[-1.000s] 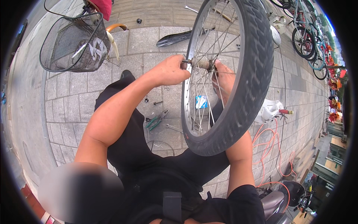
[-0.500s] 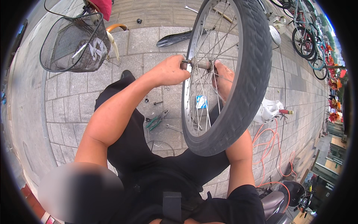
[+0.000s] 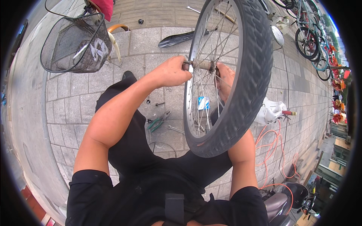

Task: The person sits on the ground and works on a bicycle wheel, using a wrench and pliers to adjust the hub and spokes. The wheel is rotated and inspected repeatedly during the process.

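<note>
A bicycle wheel point(image 3: 253, 71) with a black knobbly tyre and silver spokes stands upright in front of me, tilted a little. My left hand point(image 3: 174, 71) is closed round the axle end on the near-left side of the hub point(image 3: 203, 65). On the other side, seen partly through the spokes, my right hand point(image 3: 225, 80) grips the opposite axle end; the rim and tyre hide part of it and its wrist. Below the hub, on the paving, lie green-handled pliers point(image 3: 160, 121), a wrench point(image 3: 175, 129), a small bolt point(image 3: 160, 104) and a blue-and-white packet point(image 3: 203, 103).
A mesh bicycle basket point(image 3: 75, 45) stands at the far left. Beyond the wheel lies a black mudguard point(image 3: 177, 39). To the right are a white plastic bag point(image 3: 270, 111) and a tangled orange hose point(image 3: 266, 145). Parked bicycles point(image 3: 307, 43) line the far right.
The wheel has turned about its axle; its tread looks sharper and a reddish mark now shows low on the tyre. A blurred round shape over my left upper arm is gone. Both hands keep their places.
</note>
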`<state>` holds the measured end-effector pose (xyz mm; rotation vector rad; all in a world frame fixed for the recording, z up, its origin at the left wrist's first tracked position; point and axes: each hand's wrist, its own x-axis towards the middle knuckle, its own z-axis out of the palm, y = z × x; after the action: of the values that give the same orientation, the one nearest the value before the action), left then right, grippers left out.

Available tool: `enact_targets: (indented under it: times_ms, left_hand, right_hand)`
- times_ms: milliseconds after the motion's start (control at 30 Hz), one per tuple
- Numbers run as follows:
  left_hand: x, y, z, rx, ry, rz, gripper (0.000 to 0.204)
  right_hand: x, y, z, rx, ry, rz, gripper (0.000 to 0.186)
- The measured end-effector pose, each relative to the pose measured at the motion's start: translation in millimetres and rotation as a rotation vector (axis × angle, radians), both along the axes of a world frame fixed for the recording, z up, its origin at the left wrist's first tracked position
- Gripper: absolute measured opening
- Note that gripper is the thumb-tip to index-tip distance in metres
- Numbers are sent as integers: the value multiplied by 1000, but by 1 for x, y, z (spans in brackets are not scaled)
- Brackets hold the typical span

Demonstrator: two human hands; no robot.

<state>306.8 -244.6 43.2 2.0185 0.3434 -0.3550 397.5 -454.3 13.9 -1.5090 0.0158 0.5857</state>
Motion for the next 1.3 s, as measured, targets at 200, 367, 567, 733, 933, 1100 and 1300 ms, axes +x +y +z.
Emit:
enact_targets:
  times_ms: [200,367,567,733,933,1100,1300]
  left_hand:
    - [-2,0,-14,-20,-19,23,27]
    - [-4,4,-18,58,16,-7,28]
    - [-7,5,-50,121,92,-6,29]
    - [-10,1,-87,103,228,-28,25]
    - [-19,-4,-110,89,305,-116,22]
    - [-26,-8,-109,73,234,-134,23]
    - [-19,-15,-124,136,236,-192,25]
  right_hand:
    - [8,0,-15,-52,-23,4,32]
    - [4,4,-27,-83,-7,17,34]
    - [-3,18,-32,-219,133,12,36]
    - [5,1,-77,-67,70,279,35]
    - [-5,-9,-101,-93,207,168,42]
    - [-20,-11,-87,-255,197,48,40]
    - [-1,-54,-133,-133,-160,419,27]
